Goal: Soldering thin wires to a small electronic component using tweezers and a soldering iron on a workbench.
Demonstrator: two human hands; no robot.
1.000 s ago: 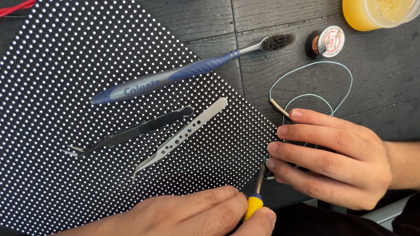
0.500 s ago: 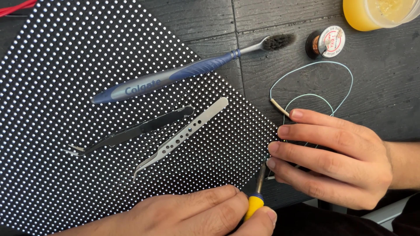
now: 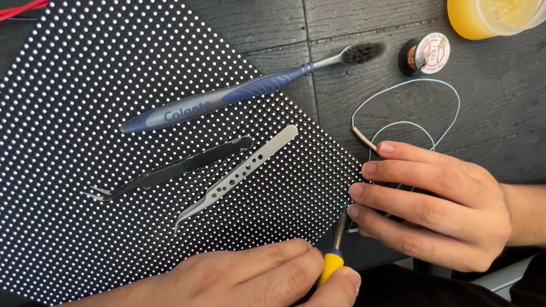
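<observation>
Dark wooden planks [image 3: 256, 23] carry a black panel dotted with white points [image 3: 85, 113], and at its near corner the left hand [image 3: 250, 278] is clenched around a yellow-handled tool [image 3: 334, 256] whose metal tip points up toward the panel's edge. Just right of that tip, the right hand [image 3: 438, 204] lies flat with fingers loose, gripping nothing, over a thin pale-blue wire loop [image 3: 409, 91]. Beyond the held tool lie silver tweezers [image 3: 239, 176], black tweezers [image 3: 170, 169] and a blue toothbrush [image 3: 227, 96].
</observation>
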